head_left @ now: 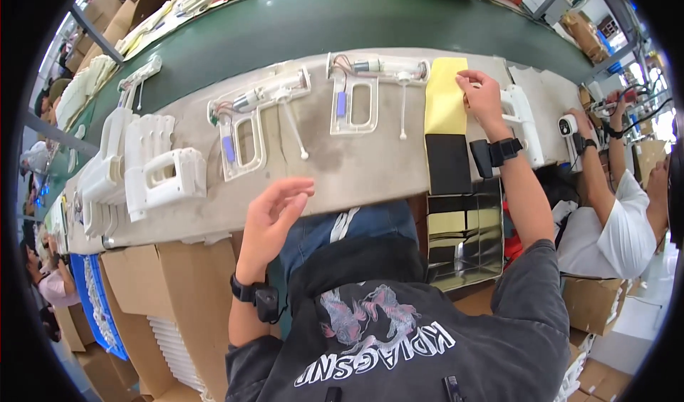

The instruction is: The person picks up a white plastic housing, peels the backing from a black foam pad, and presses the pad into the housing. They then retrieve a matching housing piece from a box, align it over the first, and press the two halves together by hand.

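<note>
My left hand (274, 217) hovers over the near edge of the worktable, fingers stretched out and nothing in them. At the right, my right hand (481, 99) is closed in a pinch over a yellow sheet (446, 106); whatever its fingertips hold is too small to make out. A black sheet (449, 164) adjoins the yellow one at the table's edge. In front of me lie two open white plastic housings, a right one (365, 128) and a left one (249, 161). Each shows a motor, wires, a blue part in its handle and a thin white rod.
White housing shells (167, 177) are stacked at the left. Beyond the table runs a green conveyor belt (285, 31). Another white housing (526, 124) lies past my right wrist, near a co-worker's hand (581, 122). A shiny-lined box (467, 249) and a cardboard box (167, 281) stand below the edge.
</note>
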`<state>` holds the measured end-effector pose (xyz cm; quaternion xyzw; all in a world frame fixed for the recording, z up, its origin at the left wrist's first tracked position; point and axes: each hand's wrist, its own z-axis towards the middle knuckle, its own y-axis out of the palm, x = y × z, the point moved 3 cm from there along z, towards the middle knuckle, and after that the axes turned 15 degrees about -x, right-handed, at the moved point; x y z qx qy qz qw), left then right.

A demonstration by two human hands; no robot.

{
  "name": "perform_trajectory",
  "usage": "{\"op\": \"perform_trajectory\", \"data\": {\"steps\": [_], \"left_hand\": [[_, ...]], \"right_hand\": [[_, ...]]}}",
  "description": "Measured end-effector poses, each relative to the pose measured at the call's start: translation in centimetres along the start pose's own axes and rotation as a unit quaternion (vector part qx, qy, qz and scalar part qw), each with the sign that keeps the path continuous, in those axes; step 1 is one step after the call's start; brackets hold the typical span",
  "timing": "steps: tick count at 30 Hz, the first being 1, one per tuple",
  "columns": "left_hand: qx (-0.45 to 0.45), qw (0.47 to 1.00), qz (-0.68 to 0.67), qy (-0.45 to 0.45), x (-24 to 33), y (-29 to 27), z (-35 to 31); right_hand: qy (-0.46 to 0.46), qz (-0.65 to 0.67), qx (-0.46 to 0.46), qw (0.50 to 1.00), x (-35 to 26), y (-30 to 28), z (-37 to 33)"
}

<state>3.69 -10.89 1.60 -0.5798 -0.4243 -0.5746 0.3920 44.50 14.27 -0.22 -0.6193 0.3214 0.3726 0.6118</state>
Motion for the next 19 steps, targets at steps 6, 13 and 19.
{"op": "perform_trajectory", "data": {"steps": [6,13,19], "left_hand": [[0.003,1.0,0.012,0.008,0.5,-1.4,3.3],[0.001,0.998,-0.048,0.027,1.4,-5.3,9.1],[-0.066,0.915,-0.398,0.007,2.9,-6.6,12.3]], "right_hand": [[-0.075,-0.322,0.045,0.943,-2.7,-2.8,8.4],[-0.251,-0.165,-0.15,0.942,-15.5,4.9,0.6],[-0.531,-0.233,-0.388,0.716,-25.4,17.5,-9.5]]}}
